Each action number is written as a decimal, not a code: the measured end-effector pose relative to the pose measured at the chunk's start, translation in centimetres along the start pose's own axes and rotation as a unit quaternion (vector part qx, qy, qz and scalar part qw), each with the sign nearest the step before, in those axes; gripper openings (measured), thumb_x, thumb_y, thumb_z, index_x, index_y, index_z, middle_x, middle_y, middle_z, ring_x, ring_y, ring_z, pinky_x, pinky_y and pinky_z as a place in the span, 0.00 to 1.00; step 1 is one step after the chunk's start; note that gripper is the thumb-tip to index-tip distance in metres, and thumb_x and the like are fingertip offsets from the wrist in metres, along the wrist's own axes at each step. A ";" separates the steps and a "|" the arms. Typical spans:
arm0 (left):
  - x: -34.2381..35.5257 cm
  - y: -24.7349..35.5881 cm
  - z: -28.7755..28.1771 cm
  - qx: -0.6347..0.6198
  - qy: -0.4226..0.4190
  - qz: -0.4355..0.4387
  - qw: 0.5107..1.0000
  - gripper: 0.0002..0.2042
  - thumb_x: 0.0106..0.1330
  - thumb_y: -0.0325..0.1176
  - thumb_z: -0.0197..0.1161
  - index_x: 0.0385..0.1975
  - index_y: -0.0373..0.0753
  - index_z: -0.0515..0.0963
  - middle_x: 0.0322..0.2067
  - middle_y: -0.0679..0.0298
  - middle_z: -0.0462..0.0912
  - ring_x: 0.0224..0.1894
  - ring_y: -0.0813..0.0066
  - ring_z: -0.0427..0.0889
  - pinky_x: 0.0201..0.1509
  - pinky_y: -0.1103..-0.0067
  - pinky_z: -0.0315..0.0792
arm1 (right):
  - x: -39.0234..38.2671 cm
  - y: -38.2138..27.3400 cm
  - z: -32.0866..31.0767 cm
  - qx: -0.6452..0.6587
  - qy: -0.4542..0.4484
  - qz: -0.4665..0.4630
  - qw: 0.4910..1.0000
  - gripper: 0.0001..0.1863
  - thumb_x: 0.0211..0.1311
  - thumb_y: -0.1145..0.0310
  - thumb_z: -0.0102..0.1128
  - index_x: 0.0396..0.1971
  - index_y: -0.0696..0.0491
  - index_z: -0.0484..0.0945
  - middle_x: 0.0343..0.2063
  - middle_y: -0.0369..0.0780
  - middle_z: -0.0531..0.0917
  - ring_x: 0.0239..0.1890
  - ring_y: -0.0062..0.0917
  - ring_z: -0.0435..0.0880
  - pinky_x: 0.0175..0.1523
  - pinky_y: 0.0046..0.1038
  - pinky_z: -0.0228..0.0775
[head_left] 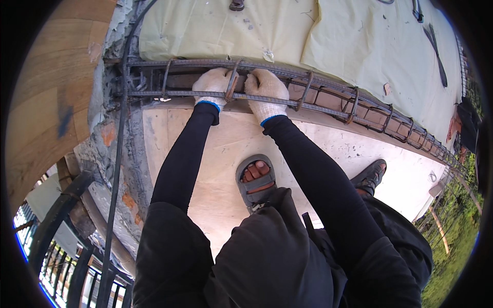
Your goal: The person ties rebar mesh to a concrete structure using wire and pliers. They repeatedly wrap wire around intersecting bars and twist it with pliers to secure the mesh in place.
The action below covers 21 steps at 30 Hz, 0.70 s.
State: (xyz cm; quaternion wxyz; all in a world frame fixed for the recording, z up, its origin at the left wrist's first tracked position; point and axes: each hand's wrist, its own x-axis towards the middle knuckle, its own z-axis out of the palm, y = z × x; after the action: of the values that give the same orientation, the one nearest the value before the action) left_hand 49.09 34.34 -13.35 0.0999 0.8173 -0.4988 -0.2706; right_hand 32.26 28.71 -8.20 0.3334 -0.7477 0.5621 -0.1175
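Note:
My left hand [210, 83] and my right hand [269, 86], in off-white knit gloves with blue cuffs, reach into a long rebar cage [177, 94]. They sit side by side between its upper and lower bars, one on each side of a rusty stirrup [231, 83]. The lower bar crosses in front of both gloves. Both hands look closed with the fingers curled inward. Their fingertips are hidden, and whatever they grip cannot be made out. Brick-like blocks [328, 100] show behind the bars to the right.
Pale yellow sheeting [226, 33] covers the surface beyond the cage. My sandalled feet stand on pale plywood [215, 149]. A rough concrete column [138, 169] and a dark hanging cable [119, 149] are at left. Greenery [452, 236] lies beyond the right edge. A dark strap [436, 54] rests on the sheeting.

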 end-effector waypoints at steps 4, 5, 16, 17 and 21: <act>-0.8 1.4 -1.6 -0.020 0.018 -0.029 0.999 0.22 0.74 0.54 0.59 0.36 0.39 0.89 0.38 0.45 0.90 0.44 0.39 0.89 0.50 0.51 0.80 | -0.1 -0.4 -0.3 -0.022 0.004 0.021 1.000 0.17 0.74 0.55 0.58 0.41 0.54 0.88 0.44 0.49 0.90 0.49 0.52 0.89 0.55 0.52 0.79; -0.9 1.4 -1.8 -0.025 0.023 -0.033 0.999 0.22 0.73 0.53 0.60 0.36 0.39 0.89 0.38 0.45 0.90 0.44 0.39 0.89 0.50 0.51 0.80 | -0.1 -0.5 -0.3 -0.025 0.002 0.024 0.999 0.17 0.74 0.56 0.58 0.41 0.54 0.88 0.43 0.50 0.90 0.49 0.52 0.89 0.55 0.52 0.80; -1.1 2.3 -2.6 -0.012 0.013 -0.042 0.999 0.23 0.76 0.56 0.55 0.41 0.45 0.91 0.42 0.46 0.91 0.48 0.38 0.88 0.54 0.49 0.80 | -0.2 -0.1 -0.1 -0.021 0.012 0.018 1.000 0.15 0.72 0.57 0.63 0.39 0.53 0.89 0.41 0.48 0.91 0.48 0.49 0.90 0.53 0.50 0.81; -1.2 2.3 -2.6 0.004 0.010 -0.041 0.999 0.23 0.76 0.56 0.55 0.42 0.46 0.91 0.43 0.46 0.91 0.48 0.38 0.89 0.55 0.50 0.80 | -0.2 -0.2 -0.2 -0.008 0.013 0.018 1.000 0.15 0.72 0.57 0.64 0.39 0.53 0.89 0.41 0.48 0.91 0.48 0.49 0.90 0.53 0.50 0.81; -0.3 -0.2 -0.7 0.045 -0.015 -0.030 0.998 0.23 0.75 0.58 0.56 0.45 0.48 0.92 0.45 0.49 0.92 0.50 0.40 0.89 0.56 0.51 0.81 | -0.3 -0.2 -0.2 0.040 0.005 0.016 0.999 0.15 0.72 0.57 0.66 0.43 0.52 0.91 0.42 0.47 0.92 0.49 0.48 0.90 0.55 0.48 0.81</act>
State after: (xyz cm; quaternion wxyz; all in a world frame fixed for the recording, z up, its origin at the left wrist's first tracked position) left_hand 49.53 34.62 -12.78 0.0476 0.8313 -0.4874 -0.2629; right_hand 32.19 28.96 -7.87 0.3619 -0.7241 0.5706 -0.1383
